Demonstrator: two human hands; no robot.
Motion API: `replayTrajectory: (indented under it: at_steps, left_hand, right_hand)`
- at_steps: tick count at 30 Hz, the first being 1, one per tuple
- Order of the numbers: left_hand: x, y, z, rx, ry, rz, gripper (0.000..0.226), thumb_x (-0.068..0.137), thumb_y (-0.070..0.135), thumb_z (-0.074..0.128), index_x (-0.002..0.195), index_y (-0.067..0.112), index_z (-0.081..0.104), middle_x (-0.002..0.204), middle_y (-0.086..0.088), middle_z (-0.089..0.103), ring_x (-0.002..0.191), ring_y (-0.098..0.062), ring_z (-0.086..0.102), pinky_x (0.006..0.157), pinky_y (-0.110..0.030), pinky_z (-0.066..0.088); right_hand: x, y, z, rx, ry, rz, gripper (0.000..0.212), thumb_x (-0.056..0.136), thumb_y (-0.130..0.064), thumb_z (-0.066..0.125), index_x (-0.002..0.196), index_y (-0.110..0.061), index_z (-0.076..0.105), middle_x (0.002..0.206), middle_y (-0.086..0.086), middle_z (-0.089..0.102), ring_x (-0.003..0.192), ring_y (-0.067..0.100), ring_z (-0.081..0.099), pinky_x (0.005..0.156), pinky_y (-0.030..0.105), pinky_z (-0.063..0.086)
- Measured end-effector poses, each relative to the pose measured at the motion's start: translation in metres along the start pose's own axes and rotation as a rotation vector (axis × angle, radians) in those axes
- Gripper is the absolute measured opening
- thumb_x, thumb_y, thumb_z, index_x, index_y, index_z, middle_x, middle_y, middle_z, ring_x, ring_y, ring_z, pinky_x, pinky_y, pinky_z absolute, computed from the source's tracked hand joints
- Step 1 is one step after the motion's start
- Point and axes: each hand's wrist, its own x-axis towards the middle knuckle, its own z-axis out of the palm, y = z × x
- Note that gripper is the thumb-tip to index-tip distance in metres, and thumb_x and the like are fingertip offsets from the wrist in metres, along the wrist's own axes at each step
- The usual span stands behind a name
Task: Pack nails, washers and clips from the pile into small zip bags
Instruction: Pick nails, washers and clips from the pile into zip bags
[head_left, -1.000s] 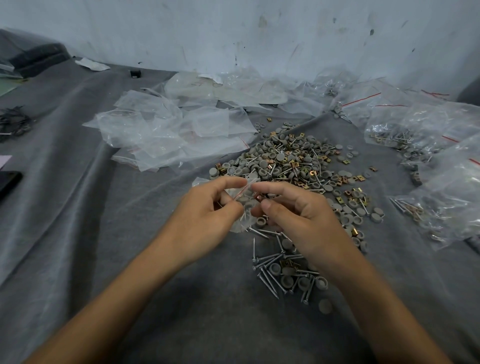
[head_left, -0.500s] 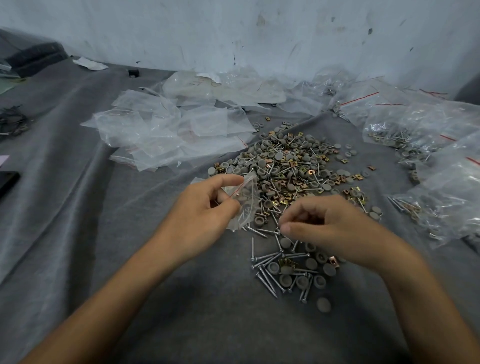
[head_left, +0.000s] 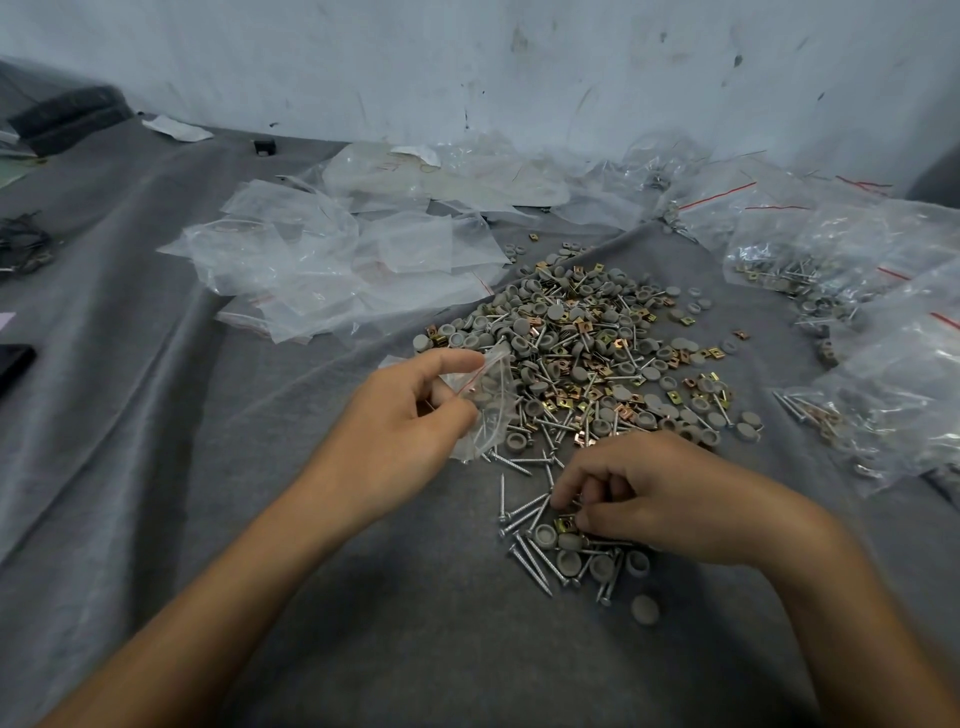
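Left hand (head_left: 400, 415) is up at the near-left edge of the pile (head_left: 582, 353), thumb and forefinger pinching one small zip bag (head_left: 488, 410) by its mouth, and the bag hangs tilted against the pile's rim. Right hand (head_left: 649, 499) is down on the near side of the pile, knuckles up and fingers curled onto a small separate cluster. Its fingertips sit right by a brass clip (head_left: 566, 525), but whether anything is pinched I cannot tell.

Counting that cluster: roughly a dozen nails (head_left: 530, 558) fanned out, about six grey washers (head_left: 569, 562), and the one clip showing. The main pile holds far too many to count.

Beyond and left of the pile lies a heap of empty bags (head_left: 332, 270). Right of the pile, several filled bags (head_left: 831, 249) crowd the edge, so it is tight there. Left of the pile the grey cloth (head_left: 234, 493) runs wide in long folds, with a phone (head_left: 13, 364) at the far left edge. The wall (head_left: 467, 62) closes off the side beyond the pile.
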Motion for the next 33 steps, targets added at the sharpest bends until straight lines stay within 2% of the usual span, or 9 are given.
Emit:
replayTrajectory:
  at_steps: [6,10,13,16,20,24,28,31,33]
  left_hand:
    - [0.0002,-0.0006,-0.0009,-0.004,0.0,0.001,0.04,0.093,0.007,0.06,0.119,0.039,0.061,0.063,0.012,0.059,0.061,0.0,0.055,0.058,-0.013,0.042]
    - [-0.0001,-0.0002,-0.0011,0.007,0.001,0.008,0.04,0.093,0.008,0.06,0.121,0.037,0.061,0.063,0.012,0.06,0.059,0.0,0.055,0.057,-0.012,0.043]
    - [-0.0003,0.0002,-0.0009,0.013,-0.002,0.004,0.04,0.093,0.009,0.06,0.122,0.037,0.06,0.063,0.011,0.06,0.059,0.0,0.055,0.057,-0.012,0.043]
    - [-0.0012,0.0011,-0.0004,0.013,-0.007,0.003,0.041,0.093,0.008,0.06,0.12,0.039,0.059,0.063,0.011,0.06,0.059,0.001,0.054,0.056,-0.011,0.043]
    - [-0.0012,0.0023,0.0006,0.025,-0.002,-0.01,0.041,0.093,0.009,0.059,0.118,0.041,0.059,0.063,0.012,0.06,0.06,0.001,0.055,0.058,-0.014,0.043]
    - [-0.0015,0.0036,0.0004,0.027,-0.004,-0.02,0.04,0.093,0.011,0.059,0.12,0.041,0.059,0.064,0.013,0.06,0.062,0.001,0.056,0.061,-0.016,0.043]
    - [-0.0016,0.0037,-0.0003,0.028,-0.001,-0.018,0.04,0.093,0.011,0.059,0.119,0.041,0.059,0.064,0.013,0.06,0.063,0.001,0.057,0.06,-0.014,0.042]
    - [-0.0016,0.0032,-0.0009,0.028,-0.001,-0.014,0.04,0.093,0.011,0.059,0.118,0.042,0.059,0.064,0.012,0.06,0.062,0.0,0.056,0.06,-0.014,0.043]
    - [-0.0016,0.0028,-0.001,0.038,-0.003,-0.013,0.041,0.093,0.01,0.059,0.12,0.041,0.059,0.064,0.012,0.059,0.063,0.0,0.056,0.061,-0.017,0.044]
  right_hand:
    - [-0.0027,0.0003,-0.0018,0.025,-0.022,0.021,0.016,0.089,-0.025,0.077,0.1,-0.035,0.074,0.089,-0.012,0.068,0.069,-0.001,0.059,0.062,0.021,0.047]
    - [-0.0031,-0.0006,-0.0001,0.006,-0.04,0.058,0.02,0.084,-0.031,0.082,0.099,-0.037,0.07,0.093,-0.019,0.065,0.074,0.001,0.06,0.067,0.026,0.051]
    - [-0.0038,-0.0011,0.0,-0.036,-0.047,0.054,0.014,0.084,-0.034,0.081,0.093,-0.036,0.069,0.093,-0.025,0.064,0.077,-0.002,0.061,0.066,0.021,0.051]
    - [-0.0036,-0.0018,0.0007,-0.047,-0.053,0.048,0.01,0.086,-0.032,0.079,0.089,-0.034,0.069,0.09,-0.022,0.066,0.075,-0.001,0.062,0.063,0.02,0.051]
    - [-0.0028,-0.001,0.0017,-0.045,-0.024,0.045,0.014,0.087,-0.031,0.078,0.096,-0.035,0.068,0.091,-0.019,0.065,0.076,0.001,0.062,0.066,0.024,0.051]
    - [0.0,-0.0002,0.0031,-0.087,0.061,0.023,0.007,0.092,-0.029,0.072,0.095,-0.034,0.069,0.085,-0.013,0.067,0.077,-0.001,0.061,0.068,0.023,0.05]
    - [0.0019,-0.0015,0.0037,-0.099,0.094,0.019,0.003,0.093,-0.033,0.07,0.095,-0.036,0.07,0.086,-0.018,0.066,0.082,-0.004,0.06,0.067,0.018,0.048]
    - [0.0,-0.0017,0.0027,-0.099,0.056,0.009,0.013,0.089,-0.04,0.074,0.101,-0.04,0.069,0.092,-0.023,0.061,0.083,-0.004,0.058,0.068,0.015,0.046]
    - [-0.0002,-0.0016,0.0034,-0.116,0.055,0.015,0.017,0.087,-0.042,0.076,0.102,-0.041,0.068,0.091,-0.022,0.06,0.083,-0.003,0.057,0.067,0.016,0.046]
